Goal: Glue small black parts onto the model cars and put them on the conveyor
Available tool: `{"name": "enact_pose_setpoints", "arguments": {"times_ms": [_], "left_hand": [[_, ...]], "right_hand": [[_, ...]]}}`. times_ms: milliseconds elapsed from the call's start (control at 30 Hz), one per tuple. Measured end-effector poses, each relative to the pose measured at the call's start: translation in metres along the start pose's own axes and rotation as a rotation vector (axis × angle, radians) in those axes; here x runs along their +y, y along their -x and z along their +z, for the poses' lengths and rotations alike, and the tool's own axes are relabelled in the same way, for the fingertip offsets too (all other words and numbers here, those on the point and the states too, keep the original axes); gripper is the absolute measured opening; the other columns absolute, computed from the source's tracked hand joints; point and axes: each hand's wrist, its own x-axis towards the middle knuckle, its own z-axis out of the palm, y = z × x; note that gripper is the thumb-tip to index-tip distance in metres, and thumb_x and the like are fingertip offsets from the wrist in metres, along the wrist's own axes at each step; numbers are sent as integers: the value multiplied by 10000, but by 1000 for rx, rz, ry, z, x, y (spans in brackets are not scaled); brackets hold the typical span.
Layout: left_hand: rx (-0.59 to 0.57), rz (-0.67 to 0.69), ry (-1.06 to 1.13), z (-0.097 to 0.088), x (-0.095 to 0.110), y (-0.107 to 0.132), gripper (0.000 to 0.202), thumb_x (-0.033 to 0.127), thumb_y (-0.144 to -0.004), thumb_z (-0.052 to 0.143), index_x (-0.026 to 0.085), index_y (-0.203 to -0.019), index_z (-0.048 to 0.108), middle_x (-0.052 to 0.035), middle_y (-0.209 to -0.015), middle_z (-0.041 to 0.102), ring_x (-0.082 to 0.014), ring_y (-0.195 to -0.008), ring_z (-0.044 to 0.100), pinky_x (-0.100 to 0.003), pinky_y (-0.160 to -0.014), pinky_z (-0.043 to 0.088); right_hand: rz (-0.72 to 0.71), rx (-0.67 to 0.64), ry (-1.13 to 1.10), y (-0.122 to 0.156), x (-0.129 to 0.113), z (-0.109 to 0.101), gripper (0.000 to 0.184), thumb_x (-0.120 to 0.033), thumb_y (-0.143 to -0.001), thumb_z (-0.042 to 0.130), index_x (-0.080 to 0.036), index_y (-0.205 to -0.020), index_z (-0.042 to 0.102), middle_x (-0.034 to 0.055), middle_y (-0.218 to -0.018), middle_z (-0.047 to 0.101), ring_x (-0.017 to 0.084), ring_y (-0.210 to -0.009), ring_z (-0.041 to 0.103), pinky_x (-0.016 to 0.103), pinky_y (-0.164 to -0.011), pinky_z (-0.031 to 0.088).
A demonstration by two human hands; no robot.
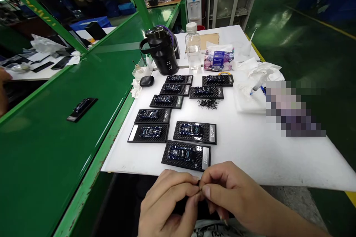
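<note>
My left hand (pixel 172 200) and my right hand (pixel 232 189) meet at the near edge of the white table, fingertips pinched together. Whatever small dark thing is between them is too tiny to make out. Just beyond my fingers lies a dark blue model car (pixel 182 153) on a black carbon-patterned base with a silver plate. Behind it sits another model car (pixel 191 129) on a like base. Several more such cars stand in rows on the left, among them one with a white strip (pixel 133 133). A pile of thin black pieces (pixel 208 104) lies mid-table.
Toward the back stand a black jug (pixel 162 53), a clear bottle (pixel 193 50) and a tissue pack (pixel 219 59). Crumpled white tissue (pixel 260 70) lies at right near a blurred patch. The green conveyor belt (pixel 91 81) on the left carries one model car (pixel 82 109).
</note>
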Motion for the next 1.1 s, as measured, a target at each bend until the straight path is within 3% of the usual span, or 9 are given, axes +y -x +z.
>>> {"name": "enact_pose_setpoints", "arguments": {"times_ms": [133, 200, 267, 367, 433, 600, 833, 1000, 1100], "left_hand": [[28, -113, 70, 4, -1, 8, 144, 72, -879, 609, 208, -898, 653, -11, -909, 676, -117, -804, 655, -207, -703, 557], [81, -113, 50, 3, -6, 10, 119, 101, -880, 623, 214, -892, 660, -8, -918, 682, -124, -801, 659, -220, -700, 554], [162, -94, -18, 1, -16, 9, 133, 86, -877, 618, 211, -884, 662, -12, -926, 687, -136, -816, 656, -247, -721, 547], [220, -34, -188, -1, -34, 2, 178, 36, -862, 618, 200, -905, 671, -31, -995, 699, -168, -914, 635, -311, -799, 533], [205, 32, -309, 2, -42, -4, 185, 34, -846, 645, 197, -927, 679, -49, -1074, 703, -200, -995, 605, -361, -856, 521], [178, 101, -442, 16, -48, -8, 155, 53, -847, 657, 190, -917, 673, -69, -1145, 696, -247, -1091, 553, -453, -933, 486], [210, 68, -495, 22, -50, -9, 129, 90, -863, 648, 219, -858, 653, -25, -1096, 710, -242, -1121, 582, -462, -962, 462], [185, -45, -474, 22, -45, -9, 113, 151, -887, 613, 251, -834, 620, 1, -1143, 680, -233, -1166, 540, -462, -987, 447], [178, -236, -421, 21, -41, -10, 66, 220, -874, 613, 259, -847, 566, -2, -1202, 633, -250, -1185, 489, -477, -966, 456]], "right_hand": [[-7, -36, -29, 0, 2, 1, 189, -305, -903, 568, -163, -785, 606, -36, -631, 571, 63, -492, 470, 174, -478, 374], [-48, -5, 77, 0, 3, 0, 219, -332, -932, 546, -163, -826, 638, -17, -662, 596, 84, -518, 507, 195, -488, 400], [-229, 148, 332, 0, 5, -4, 193, -307, -939, 545, -176, -931, 686, 10, -728, 636, 123, -602, 568, 243, -563, 464], [-639, 418, 777, -5, 10, -14, 235, -163, -905, 546, -172, -1096, 682, 72, -917, 663, 197, -846, 611, 340, -775, 517], [-770, 459, 973, -9, 14, -19, 314, -104, -868, 552, -146, -1165, 645, 122, -1076, 627, 246, -1006, 570, 406, -888, 505], [-712, 402, 1177, -14, 19, -20, 466, -103, -838, 584, -151, -1300, 549, 138, -1218, 546, 287, -1121, 483, 473, -983, 472], [-680, 355, 1254, -15, 18, -18, 497, -142, -889, 536, -200, -1381, 497, 134, -1266, 514, 287, -1169, 458, 493, -1010, 462], [-703, 344, 1317, -16, 18, -20, 464, -157, -914, 520, -218, -1374, 520, 128, -1284, 520, 278, -1155, 468, 474, -993, 477], [-730, 349, 1353, -17, 19, -20, 471, -161, -914, 526, -211, -1382, 522, 134, -1272, 530, 283, -1144, 472, 477, -988, 483]]}}
